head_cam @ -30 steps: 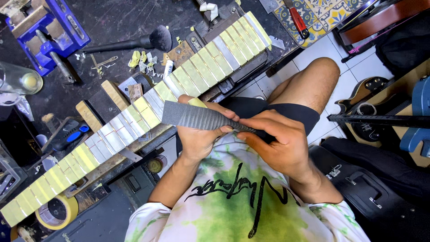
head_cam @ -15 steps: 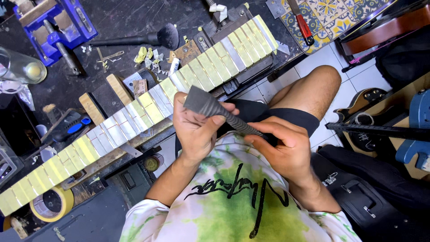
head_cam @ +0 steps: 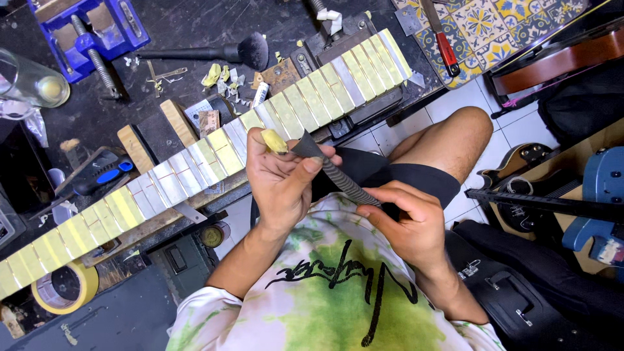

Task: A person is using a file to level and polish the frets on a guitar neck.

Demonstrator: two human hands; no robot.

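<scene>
Metal file (head_cam: 338, 177) held in both hands over the lap, just below the guitar neck (head_cam: 214, 156) lying across the table (head_cam: 182, 32). Left hand (head_cam: 283, 175): grip closed on the file's wide tip, a scrap of yellow tape (head_cam: 274, 140) on one finger. Right hand (head_cam: 406, 224): grip closed on the handle end. Neck's fretboard covered in yellowish tape strips; black brush (head_cam: 221, 52) above the neck.

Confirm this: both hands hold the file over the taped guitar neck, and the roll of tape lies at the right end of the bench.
Not quite. The head view shows the tape roll at the left end of the bench, not the right. The rest stands: left hand and right hand hold the file over the taped neck.
</scene>
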